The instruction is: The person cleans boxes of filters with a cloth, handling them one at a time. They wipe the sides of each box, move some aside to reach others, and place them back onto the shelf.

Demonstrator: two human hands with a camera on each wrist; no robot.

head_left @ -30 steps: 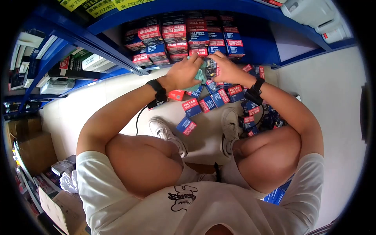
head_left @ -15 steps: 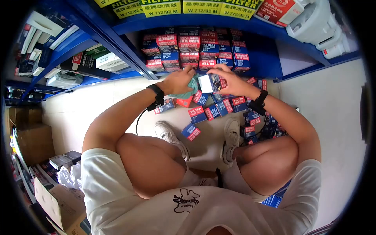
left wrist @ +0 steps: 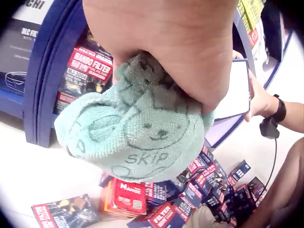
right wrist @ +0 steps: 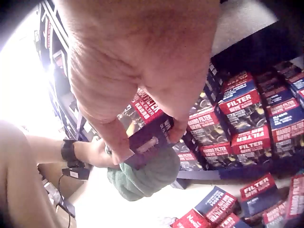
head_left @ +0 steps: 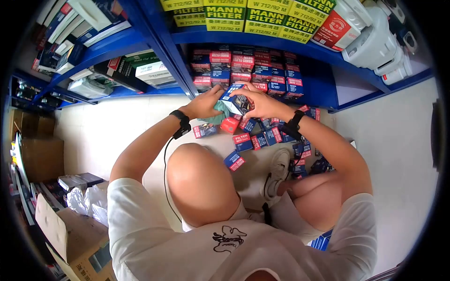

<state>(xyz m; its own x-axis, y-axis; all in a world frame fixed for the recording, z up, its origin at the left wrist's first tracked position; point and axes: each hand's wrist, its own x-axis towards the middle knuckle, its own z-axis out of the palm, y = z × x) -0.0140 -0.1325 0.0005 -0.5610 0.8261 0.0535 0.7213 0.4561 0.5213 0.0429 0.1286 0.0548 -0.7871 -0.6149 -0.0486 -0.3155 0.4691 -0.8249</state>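
Observation:
A blue and red filter box (head_left: 238,100) is gripped between the thumb and fingers of my right hand (head_left: 263,103), tilted in front of the low shelf. Its pale face (left wrist: 233,90) shows in the left wrist view. My left hand (head_left: 204,104) grips a bunched green cloth (left wrist: 142,130) printed with a cartoon face and "SKIP". In the right wrist view the cloth lies right against the end of the box (right wrist: 151,145). Folds of cloth and the back of the hand hide most of the left fingers.
Stacked filter boxes (head_left: 241,70) fill the low blue shelf (head_left: 315,89). Several more boxes (head_left: 242,141) lie scattered on the floor between shelf and feet, with a red box (head_left: 229,125) among them. Yellow-green boxes (head_left: 225,18) and white jugs (head_left: 372,42) stand above.
The right hand has turned the box, so its printed side now faces up. The left hand and cloth have come away from it, then close again. The left knee has shifted forward, covering the shoe.

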